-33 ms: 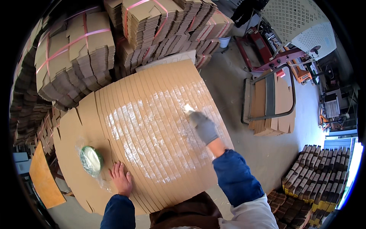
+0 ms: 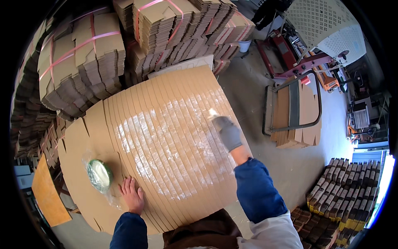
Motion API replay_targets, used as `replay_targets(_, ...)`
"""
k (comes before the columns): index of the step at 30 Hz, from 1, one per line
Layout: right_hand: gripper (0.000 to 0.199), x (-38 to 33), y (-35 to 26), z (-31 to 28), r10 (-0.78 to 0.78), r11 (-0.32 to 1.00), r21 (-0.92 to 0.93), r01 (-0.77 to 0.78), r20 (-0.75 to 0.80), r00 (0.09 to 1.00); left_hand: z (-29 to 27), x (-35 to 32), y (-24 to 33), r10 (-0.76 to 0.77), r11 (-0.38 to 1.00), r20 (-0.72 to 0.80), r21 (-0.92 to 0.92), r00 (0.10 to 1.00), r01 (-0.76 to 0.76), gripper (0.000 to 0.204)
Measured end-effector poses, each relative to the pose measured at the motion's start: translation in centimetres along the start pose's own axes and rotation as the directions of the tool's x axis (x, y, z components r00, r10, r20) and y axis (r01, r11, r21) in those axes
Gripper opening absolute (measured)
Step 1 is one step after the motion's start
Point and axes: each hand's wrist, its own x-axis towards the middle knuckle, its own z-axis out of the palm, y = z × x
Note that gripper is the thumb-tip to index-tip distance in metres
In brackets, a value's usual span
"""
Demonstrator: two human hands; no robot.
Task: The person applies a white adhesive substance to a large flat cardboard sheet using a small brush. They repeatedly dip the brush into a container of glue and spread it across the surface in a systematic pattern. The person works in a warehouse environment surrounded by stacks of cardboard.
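Overlapping cardboard sheets (image 2: pixel 137 95) lie fanned out in front of me, their exposed strips streaked with white glue (image 2: pixel 174 137). My right hand (image 2: pixel 229 133), in a grey glove, is closed around a small brush (image 2: pixel 213 113) with a white tip, over the right part of the fan. Most of the brush is hidden by the glove. My bare left hand (image 2: pixel 132 196) rests flat on the cardboard at the near left, fingers stretched out. Beside it stands a green-rimmed bowl (image 2: pixel 99 175) of white paste, wrapped in clear plastic.
Tall stacks of flat cardboard (image 2: pixel 83 45), tied with pink straps, rise behind and to the left. On the right are a cart (image 2: pixel 293 103) bearing cardboard and a dark red machine (image 2: pixel 286 54). Bundled stock (image 2: pixel 344 191) sits lower right. A person's dark-clad legs (image 2: pixel 263 14) show at the top.
My right hand has shifted a little to the right and slightly away from me with the brush. The left hand has stayed in place.
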Motion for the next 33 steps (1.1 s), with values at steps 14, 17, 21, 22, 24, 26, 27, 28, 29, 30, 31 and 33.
replay_targets(14,0.032,9.1,2.2,-0.1,0.147,0.988,-0.055,-0.146,0.018,0.989,0.8,0.7,0.2,0.02,1.0,-0.008,-0.021,1.0,-0.02,0.052)
replay_targets(17,0.024,9.0,-3.5,0.4,-0.09,0.985,0.147,0.091,-0.012,0.996,0.5,0.1,-0.2,0.011,1.0,-0.002,-0.021,1.0,-0.011,0.051)
replay_targets(21,0.02,11.4,0.9,0.7,0.131,0.991,-0.037,-0.128,0.078,0.988,0.8,0.3,0.0,0.013,0.999,-0.007,-0.037,1.0,-0.013,0.052)
replay_targets(22,0.017,12.2,1.3,-0.4,0.107,0.994,-0.008,-0.107,0.012,0.994,0.9,0.5,0.0,0.012,0.999,-0.017,-0.04,1.0,-0.013,0.052)
replay_targets(24,0.019,13.3,-0.5,-0.7,0.13,0.941,0.307,-0.143,0.062,0.99,1.0,0.5,-0.1,0.013,1.0,-0.022,-0.026,1.0,-0.013,0.052)
replay_targets(26,0.027,13.6,-5.3,-2.7,0.11,0.805,0.563,-0.186,0.166,0.98,0.9,0.1,-0.3,0.004,1.0,-0.015,-0.016,1.0,-0.004,0.052)
replay_targets(27,0.028,13.9,-5.3,-1.1,0.111,0.853,0.489,-0.184,0.174,0.978,0.8,0.0,-0.3,-0.005,1.0,-0.011,-0.016,1.0,0.005,0.052)
replay_targets(28,0.029,14.5,-4.1,0.2,0.126,0.899,0.397,-0.185,0.169,0.977,0.9,0.4,0.0,0.005,1.0,-0.01,-0.029,1.0,-0.005,0.052)
replay_targets(29,0.03,15.1,-3.9,0.9,0.133,0.934,0.309,-0.182,0.172,0.976,1.0,0.4,-0.1,0.016,1.0,-0.015,-0.024,1.0,-0.016,0.052)
replay_targets(30,0.034,15.4,-2.9,0.8,0.143,0.966,0.205,-0.158,0.088,0.986,1.2,0.4,-0.2,0.026,0.999,-0.02,-0.018,0.999,-0.027,0.052)
replay_targets(31,0.035,16.0,-3.5,0.4,0.142,0.949,0.273,-0.16,0.084,0.986,1.3,0.3,-0.3,0.022,1.0,-0.033,-0.006,0.999,-0.022,0.052)
replay_targets(33,0.036,15.5,-5.0,-0.3,0.156,0.898,0.399,-0.186,0.108,0.982,1.0,0.0,-0.4,0.007,1.0,-0.023,-0.01,1.0,-0.007,0.052)
